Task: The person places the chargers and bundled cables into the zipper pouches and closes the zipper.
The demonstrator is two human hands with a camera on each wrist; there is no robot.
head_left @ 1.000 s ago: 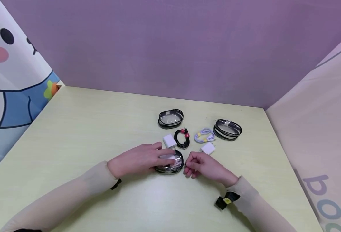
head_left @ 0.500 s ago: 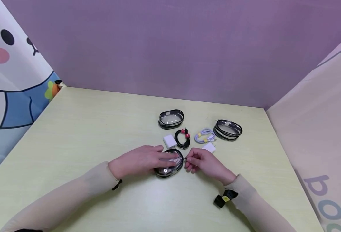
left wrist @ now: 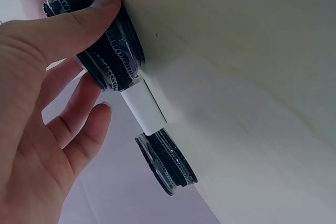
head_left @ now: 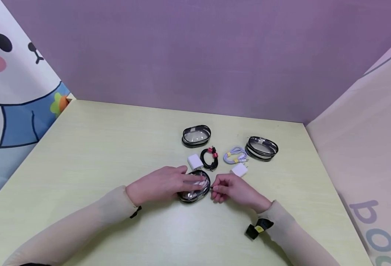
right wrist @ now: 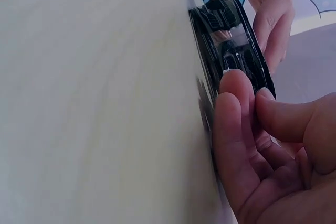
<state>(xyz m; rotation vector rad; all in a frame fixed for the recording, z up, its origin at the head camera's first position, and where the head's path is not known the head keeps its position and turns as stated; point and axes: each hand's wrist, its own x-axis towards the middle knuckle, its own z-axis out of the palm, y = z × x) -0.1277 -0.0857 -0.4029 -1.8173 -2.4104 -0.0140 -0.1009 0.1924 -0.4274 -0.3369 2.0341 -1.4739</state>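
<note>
A clear oval zip case with black trim (head_left: 189, 196) lies on the table in the head view, with something pale inside. My left hand (head_left: 163, 184) holds it, the fingers spread over its clear top. In the left wrist view the thumb (left wrist: 84, 22) presses the case's black zipped side (left wrist: 116, 51). At the case's right end my right hand (head_left: 236, 190) pinches a small dark zipper pull between thumb and forefinger. The right wrist view shows these fingertips (right wrist: 236, 85) close against the case (right wrist: 231, 30); they hide most of the pull.
Behind the held case lie a white charger (head_left: 194, 161) and a coiled black cable with a red tie (head_left: 214, 152). To the right are a coiled lilac cable (head_left: 226, 157) and another white charger (head_left: 239, 170). Two more clear cases (head_left: 196, 136) (head_left: 261, 147) stand farther back.
The held case has turned slightly, its right end swinging away from me. My right hand moved a little forward, then came partly back. My left hand stayed on the case.
</note>
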